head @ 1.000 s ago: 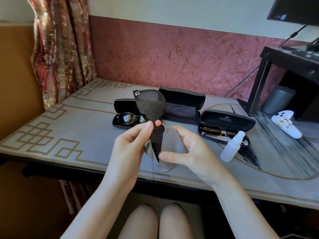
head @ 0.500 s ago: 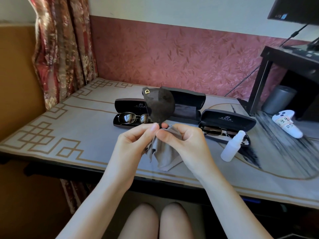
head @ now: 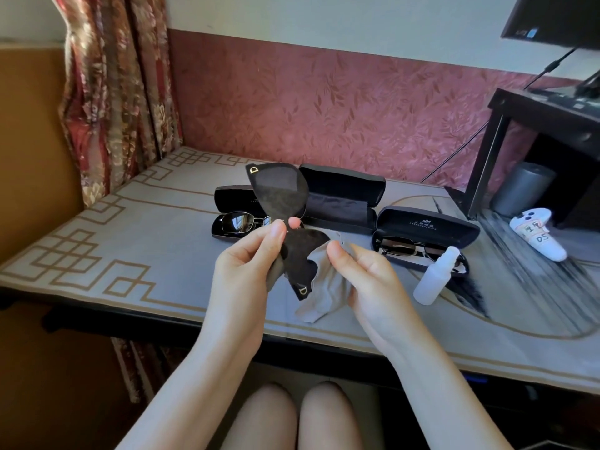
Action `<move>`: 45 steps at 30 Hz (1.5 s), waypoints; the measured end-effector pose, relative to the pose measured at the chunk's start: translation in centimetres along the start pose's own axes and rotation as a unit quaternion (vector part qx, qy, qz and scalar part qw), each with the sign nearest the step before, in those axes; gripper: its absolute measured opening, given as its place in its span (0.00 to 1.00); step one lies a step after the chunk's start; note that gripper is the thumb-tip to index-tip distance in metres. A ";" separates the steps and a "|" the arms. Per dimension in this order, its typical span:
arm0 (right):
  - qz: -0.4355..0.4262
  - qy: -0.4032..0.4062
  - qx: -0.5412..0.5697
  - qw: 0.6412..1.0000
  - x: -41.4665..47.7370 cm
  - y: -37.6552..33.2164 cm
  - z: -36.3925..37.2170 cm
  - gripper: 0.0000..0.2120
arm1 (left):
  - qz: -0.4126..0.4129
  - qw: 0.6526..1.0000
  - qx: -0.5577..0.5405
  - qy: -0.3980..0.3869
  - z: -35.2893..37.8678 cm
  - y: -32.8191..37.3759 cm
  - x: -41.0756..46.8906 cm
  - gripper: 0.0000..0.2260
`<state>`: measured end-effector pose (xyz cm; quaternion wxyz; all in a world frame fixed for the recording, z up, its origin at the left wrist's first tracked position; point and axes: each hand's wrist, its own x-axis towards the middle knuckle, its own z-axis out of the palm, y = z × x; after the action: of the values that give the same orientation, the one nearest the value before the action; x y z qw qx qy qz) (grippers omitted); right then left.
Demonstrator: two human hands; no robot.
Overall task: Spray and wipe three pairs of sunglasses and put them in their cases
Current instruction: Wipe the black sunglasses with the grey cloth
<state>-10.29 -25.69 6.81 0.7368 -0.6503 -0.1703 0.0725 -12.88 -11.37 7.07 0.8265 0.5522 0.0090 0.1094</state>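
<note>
Sunglasses (head: 279, 198) in left hand (head: 246, 274), cloth (head: 328, 287) in right hand (head: 367, 280), seemingly over table edge (head: 136, 302)

three pairs of sunglasses: dark pair (head: 278, 194) in the grip, left pair (head: 236, 222) beyond it, right pair (head: 394, 245) to its right. three open cases: left case (head: 232, 194), middle case (head: 341, 190), right case (head: 428, 224). one cloth (head: 328, 287), one spray bottle (head: 435, 280).

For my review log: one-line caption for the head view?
Left hand pinches black sunglasses at the bridge; right hand holds grey cloth beside them.
</note>
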 end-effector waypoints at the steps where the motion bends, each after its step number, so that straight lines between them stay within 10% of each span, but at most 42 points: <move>1: 0.006 -0.007 0.008 1.000 -0.1 0.4 -0.2 0.13 | -0.002 1.000 -0.009 -0.001 0.0 0.0 0.0 0.14; 30: 0.025 -0.070 -0.023 0.997 -0.6 -0.5 0.3 0.10 | 0.013 1.000 -0.017 -0.006 -0.7 0.3 -0.2 0.20; 45: 0.008 0.055 -0.067 0.996 0.5 -1.8 2.5 0.16 | 0.036 0.995 0.086 -0.043 -0.8 0.7 -0.8 0.13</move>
<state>-10.94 -23.45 8.94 0.6995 -0.7023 -0.1285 0.0312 -13.94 -10.55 7.36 0.7712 0.6252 -0.0367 0.1138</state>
